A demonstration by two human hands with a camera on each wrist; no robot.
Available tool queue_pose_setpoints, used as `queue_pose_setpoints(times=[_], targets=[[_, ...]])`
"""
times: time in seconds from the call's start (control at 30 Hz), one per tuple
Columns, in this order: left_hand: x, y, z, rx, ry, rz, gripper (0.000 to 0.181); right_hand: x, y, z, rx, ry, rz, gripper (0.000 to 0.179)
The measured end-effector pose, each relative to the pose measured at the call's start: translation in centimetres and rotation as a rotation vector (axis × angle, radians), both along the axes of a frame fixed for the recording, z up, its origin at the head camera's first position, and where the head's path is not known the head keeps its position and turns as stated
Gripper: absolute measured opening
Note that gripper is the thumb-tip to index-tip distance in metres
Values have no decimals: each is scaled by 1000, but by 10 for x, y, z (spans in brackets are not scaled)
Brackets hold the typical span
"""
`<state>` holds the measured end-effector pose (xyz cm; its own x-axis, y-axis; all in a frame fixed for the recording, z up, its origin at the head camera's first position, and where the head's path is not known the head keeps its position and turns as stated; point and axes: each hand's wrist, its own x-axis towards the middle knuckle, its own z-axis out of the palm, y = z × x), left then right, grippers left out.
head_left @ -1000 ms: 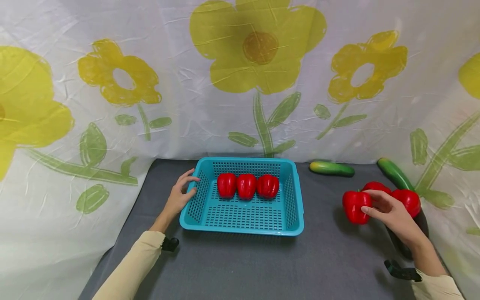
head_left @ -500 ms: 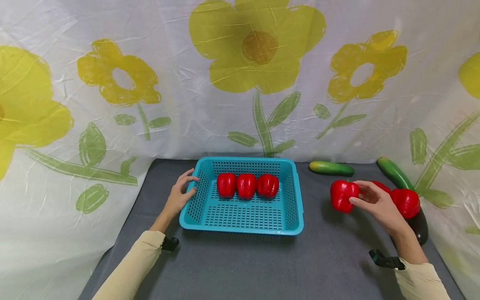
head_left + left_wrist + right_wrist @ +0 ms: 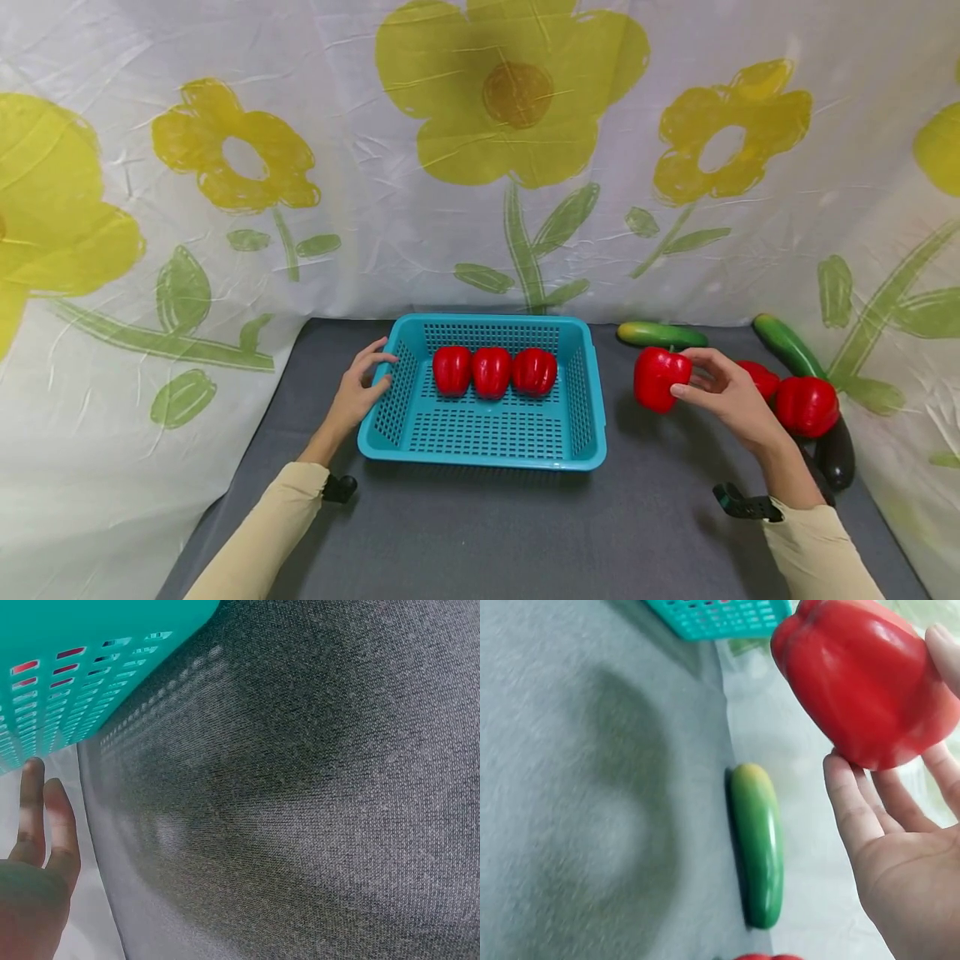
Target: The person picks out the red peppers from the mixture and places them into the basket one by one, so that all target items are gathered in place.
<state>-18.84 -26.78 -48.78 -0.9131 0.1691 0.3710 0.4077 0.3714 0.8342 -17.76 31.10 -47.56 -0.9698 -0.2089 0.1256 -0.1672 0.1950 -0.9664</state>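
A glossy red bell pepper [image 3: 657, 380] is held off the table between the thumb and fingers of my right hand [image 3: 726, 398]. The right wrist view shows the fingertips under and around one end of this pepper [image 3: 870, 682]. My left hand [image 3: 362, 390] is at the left rim of a blue perforated plastic basket [image 3: 480, 461], fingers loosely bent. In the left wrist view two fingers [image 3: 64, 825] reach up beside the basket wall [image 3: 112, 645]. Inside the basket, three red bell peppers [image 3: 491, 372] sit in a row toward the back.
A green cucumber [image 3: 662, 335] lies at the back, right of the basket. Farther right are another cucumber [image 3: 789, 346], two red peppers [image 3: 807, 407] and dark eggplants [image 3: 836, 454] partly hidden by the right arm. A flowered white curtain [image 3: 360, 208] hangs behind the grey-covered table [image 3: 480, 542].
My right hand has carried the red bell pepper left and slightly back, away from the other vegetables and toward the basket. The left hand and the basket have stayed put.
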Motion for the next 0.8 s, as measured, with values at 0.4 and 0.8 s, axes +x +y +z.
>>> queue_pose_setpoints(times=[0.4,0.8], targets=[[-3,-1,-2,9,-25,14,28,-19,-26,11,-40,39,85,53],[0,0,-3,-16,-9,26,28,-33,-57,19,-254,-36,286,59]])
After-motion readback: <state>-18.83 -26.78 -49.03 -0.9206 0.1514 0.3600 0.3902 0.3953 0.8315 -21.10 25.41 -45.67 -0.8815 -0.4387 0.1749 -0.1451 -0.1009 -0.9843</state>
